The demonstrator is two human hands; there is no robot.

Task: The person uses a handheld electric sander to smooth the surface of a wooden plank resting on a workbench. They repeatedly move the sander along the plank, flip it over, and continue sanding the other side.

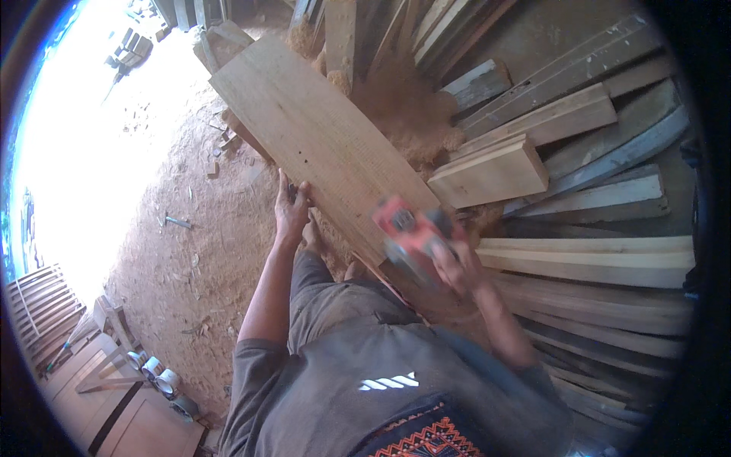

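Note:
A long, pale wooden board (327,145) lies slanting from the far left towards me, with two small dark spots near its left edge. Over its near end is a red and black electric hand planer (411,232), blurred by motion. My right hand (457,266) is wrapped round the planer's rear handle. Beside the board's left edge is my left hand (291,206), its thumb and fingers apart. Whether it touches the edge I cannot make out; something dark, perhaps shadow, shows between the fingers.
Sawdust (403,114) is heaped along the board's right side. Stacked timber (586,259) and a short thick block (491,175) crowd the right. A hammer (177,222) lies on the dusty ground at left. Wooden panels (145,423) and several pale cylinders (152,369) stand at lower left.

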